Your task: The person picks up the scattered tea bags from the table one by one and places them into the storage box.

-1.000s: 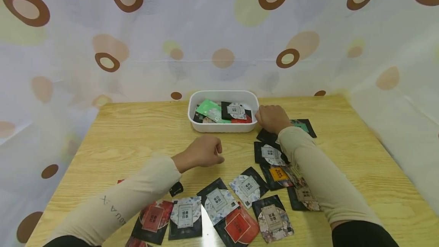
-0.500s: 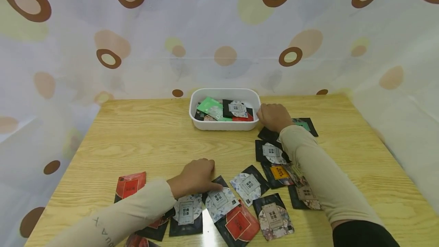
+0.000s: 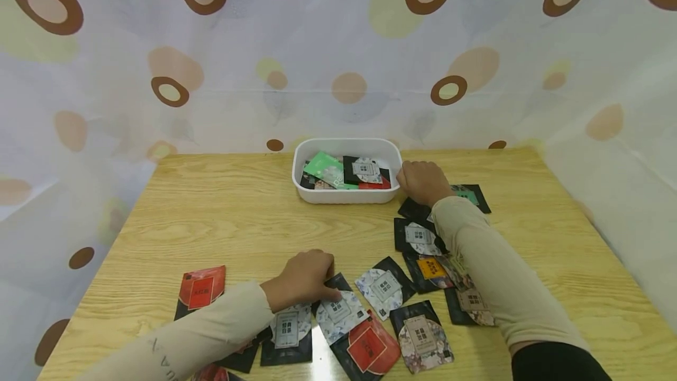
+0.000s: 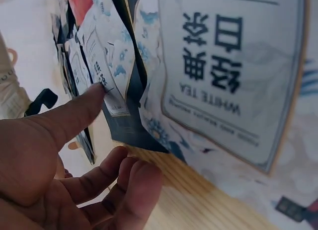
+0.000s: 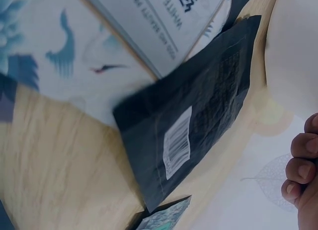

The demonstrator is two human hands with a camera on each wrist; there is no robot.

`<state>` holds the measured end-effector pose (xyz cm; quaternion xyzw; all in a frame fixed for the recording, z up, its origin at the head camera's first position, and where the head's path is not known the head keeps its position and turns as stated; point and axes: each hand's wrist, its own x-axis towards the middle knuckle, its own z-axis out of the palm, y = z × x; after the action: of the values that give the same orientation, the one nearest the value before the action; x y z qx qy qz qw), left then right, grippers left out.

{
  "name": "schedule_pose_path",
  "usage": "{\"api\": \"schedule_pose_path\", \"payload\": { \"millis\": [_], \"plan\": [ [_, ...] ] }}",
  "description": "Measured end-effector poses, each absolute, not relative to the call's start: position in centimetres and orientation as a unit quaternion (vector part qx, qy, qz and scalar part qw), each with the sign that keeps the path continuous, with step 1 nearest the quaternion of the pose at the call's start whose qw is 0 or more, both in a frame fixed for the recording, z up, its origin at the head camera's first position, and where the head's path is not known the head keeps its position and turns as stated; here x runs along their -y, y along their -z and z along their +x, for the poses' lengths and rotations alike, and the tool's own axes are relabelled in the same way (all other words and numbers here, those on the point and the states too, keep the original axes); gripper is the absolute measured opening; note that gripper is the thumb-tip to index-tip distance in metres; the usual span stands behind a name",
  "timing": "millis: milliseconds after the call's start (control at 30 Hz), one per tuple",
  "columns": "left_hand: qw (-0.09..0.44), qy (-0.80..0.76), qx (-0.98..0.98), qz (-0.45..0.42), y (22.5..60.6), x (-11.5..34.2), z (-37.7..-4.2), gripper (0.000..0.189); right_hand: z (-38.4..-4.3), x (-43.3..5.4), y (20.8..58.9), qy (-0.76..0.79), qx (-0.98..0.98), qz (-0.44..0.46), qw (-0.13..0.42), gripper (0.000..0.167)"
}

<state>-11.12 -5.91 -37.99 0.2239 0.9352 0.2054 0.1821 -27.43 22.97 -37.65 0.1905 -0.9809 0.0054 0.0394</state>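
Observation:
My left hand [image 3: 304, 281] is over a black and white tea packet [image 3: 338, 310] lying in the near middle of the table. In the left wrist view the thumb [image 4: 92, 103] touches the packet's printed face, while the bent fingers [image 4: 121, 175] stay by its edge near the wood. The right hand [image 3: 423, 182] has its fingers curled in, as the right wrist view confirms, against the right end of a white plastic box [image 3: 346, 196]. I see nothing in its grasp. Packets in green, black and red lie inside the box.
A red-topped packet [image 3: 202, 290] lies at left, partly under the sleeve. Several more tea packets, such as a beige-labelled one [image 3: 421, 337] and a barcode-side-up black one [image 5: 184, 130], spread across the front and right. A patterned sheet [image 3: 238, 57] hangs behind the table.
My left hand has come down and nearer, from above the bare wood onto the tea packet, uncovering the red-topped packet. The right hand holds its place at the box.

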Motion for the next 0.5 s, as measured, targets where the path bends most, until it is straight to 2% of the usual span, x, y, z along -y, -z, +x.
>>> {"api": "schedule_pose_path", "payload": {
  "millis": [233, 500],
  "plan": [
    [0.181, -0.197, -0.939, 0.218, 38.11, 5.87, -11.15, 0.049, -27.36, -23.12, 37.79, -0.002, 0.978, 0.202, 0.058, 0.033],
    [0.2, -0.213, -0.933, 0.21, 38.38, 6.01, -11.33, 0.044, -27.41, -23.09, 38.0, -0.008, 0.978, 0.2, 0.06, 0.033]
  ]
}}
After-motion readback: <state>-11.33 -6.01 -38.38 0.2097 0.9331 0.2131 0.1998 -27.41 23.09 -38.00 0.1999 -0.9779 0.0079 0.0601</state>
